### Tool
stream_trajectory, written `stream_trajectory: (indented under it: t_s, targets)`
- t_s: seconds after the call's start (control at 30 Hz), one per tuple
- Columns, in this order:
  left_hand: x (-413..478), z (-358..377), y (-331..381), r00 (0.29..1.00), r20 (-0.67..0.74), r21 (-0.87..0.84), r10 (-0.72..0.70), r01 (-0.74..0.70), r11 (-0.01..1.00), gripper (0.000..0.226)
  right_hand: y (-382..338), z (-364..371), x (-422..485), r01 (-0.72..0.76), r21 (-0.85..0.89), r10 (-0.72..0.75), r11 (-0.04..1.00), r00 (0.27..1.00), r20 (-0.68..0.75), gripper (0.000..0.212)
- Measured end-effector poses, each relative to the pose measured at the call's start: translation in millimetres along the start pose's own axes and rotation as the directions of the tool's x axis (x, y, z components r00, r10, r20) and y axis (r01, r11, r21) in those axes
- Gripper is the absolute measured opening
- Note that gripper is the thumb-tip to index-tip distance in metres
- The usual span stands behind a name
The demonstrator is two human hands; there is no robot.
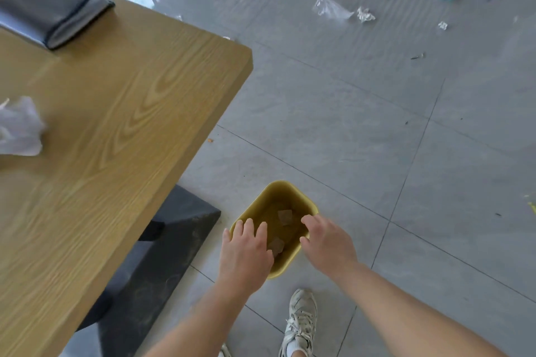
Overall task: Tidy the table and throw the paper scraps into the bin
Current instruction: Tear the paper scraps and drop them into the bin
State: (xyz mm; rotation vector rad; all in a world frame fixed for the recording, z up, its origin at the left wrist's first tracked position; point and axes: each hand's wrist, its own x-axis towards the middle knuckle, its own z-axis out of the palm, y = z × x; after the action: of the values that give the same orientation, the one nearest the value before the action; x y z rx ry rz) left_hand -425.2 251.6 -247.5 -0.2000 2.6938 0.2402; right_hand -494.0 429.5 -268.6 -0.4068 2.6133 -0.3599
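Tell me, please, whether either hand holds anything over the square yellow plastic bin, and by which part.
Nothing is held: left hand and right hand are open and empty above the yellow plastic bin.

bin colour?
Yellow, mustard-toned; the bin shows best in the head view, on the floor under both hands.

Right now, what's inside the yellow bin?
Two brown paper squares lie inside the yellow bin. The left hand covers part of the inside, so anything beneath is hidden.
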Motion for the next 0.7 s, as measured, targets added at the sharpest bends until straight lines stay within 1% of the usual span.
stream_trajectory:
  t_s: [0.13, 0.3, 0.37, 0.43, 0.53, 0.7]
  targets:
    - [-33, -51, 7, 0.999, -0.040, -0.012, -0.001, 0.001, 1.000, 0.050, -20, -48, -26, -0.016, -0.009, 0.016, 1.000, 1.000, 0.003, 0.043]
    - [-69, -112, 13, 0.995, -0.091, -0.082, -0.044, 0.036, 0.996, 0.051, -44, -101, -62, 0.027, -0.037, -0.029, 0.999, 0.999, -0.036, 0.051]
    - [-82, -132, 17, 0.992, -0.117, -0.097, -0.046, 0.034, 0.995, 0.052, -53, -121, -73, 0.039, -0.036, -0.040, 0.999, 0.998, -0.043, 0.050]
    - [-93, -150, 18, 0.989, -0.146, -0.073, -0.029, 0.019, 0.997, 0.052, -61, -140, -82, 0.049, -0.033, -0.051, 0.998, 0.998, -0.049, 0.048]
    - [-107, -177, 14, 0.978, -0.204, -0.059, -0.030, 0.018, 0.998, 0.052, -74, -166, -93, 0.074, -0.061, -0.079, 0.995, 0.993, -0.090, 0.047]
    - [-127, -219, 0, 0.955, -0.286, -0.065, -0.078, 0.062, 0.996, 0.056, -98, -207, -99, 0.123, -0.077, -0.134, 0.989, 0.978, -0.158, 0.050]
